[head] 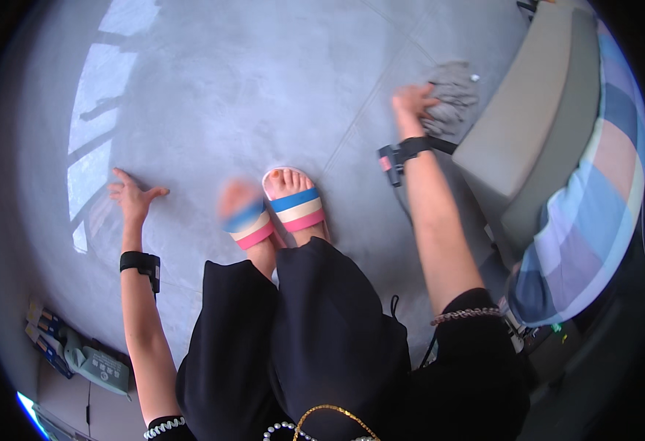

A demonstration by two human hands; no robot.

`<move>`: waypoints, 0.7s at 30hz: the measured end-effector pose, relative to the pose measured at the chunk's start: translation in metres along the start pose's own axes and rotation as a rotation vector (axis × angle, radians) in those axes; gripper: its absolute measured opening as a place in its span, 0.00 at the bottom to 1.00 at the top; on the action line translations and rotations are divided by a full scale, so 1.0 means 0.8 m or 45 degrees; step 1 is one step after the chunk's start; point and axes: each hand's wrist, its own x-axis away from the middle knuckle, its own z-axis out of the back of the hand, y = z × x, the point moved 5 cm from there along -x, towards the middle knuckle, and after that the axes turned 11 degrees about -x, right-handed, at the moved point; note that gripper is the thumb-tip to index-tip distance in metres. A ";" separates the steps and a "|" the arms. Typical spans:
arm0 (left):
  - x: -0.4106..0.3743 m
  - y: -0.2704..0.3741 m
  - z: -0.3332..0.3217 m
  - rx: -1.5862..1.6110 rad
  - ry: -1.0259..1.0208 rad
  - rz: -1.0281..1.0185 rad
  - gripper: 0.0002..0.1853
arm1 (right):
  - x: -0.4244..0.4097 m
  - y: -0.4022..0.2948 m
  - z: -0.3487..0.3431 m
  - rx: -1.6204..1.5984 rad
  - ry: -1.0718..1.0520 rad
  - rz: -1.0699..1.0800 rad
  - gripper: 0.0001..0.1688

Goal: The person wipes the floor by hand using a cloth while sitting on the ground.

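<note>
My left hand (133, 195) hangs over the grey floor with its fingers spread and nothing in it. At the upper right, my right hand (414, 103) is at the near side of a bunched grey cloth (452, 99); its fingers reach into the folds and appear to grip them. Between the hands are my feet in slide sandals (296, 205) with blue, cream and pink straps. The left foot is blurred. Each wrist wears a black strap, with a dark device (391, 164) on the right one.
Along the right stands a grey-beige padded piece of furniture (521, 105) bearing checkered bedding (589, 204). A low cabinet (63, 394) at the lower left carries a grey-green pouch (100, 368) with writing and several small boxes (51, 347). The smooth floor (234, 93) reflects window light.
</note>
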 end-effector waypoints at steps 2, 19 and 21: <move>-0.004 -0.003 -0.003 -0.067 0.001 0.015 0.73 | 0.083 -0.016 -0.019 -0.346 0.214 0.121 0.31; -0.009 -0.053 -0.050 -0.272 0.333 -0.208 0.64 | 0.237 0.260 0.036 0.078 -0.134 1.006 0.31; 0.010 -0.049 -0.047 -0.099 0.264 -0.063 0.63 | 0.248 0.312 0.049 -0.006 -0.146 0.845 0.30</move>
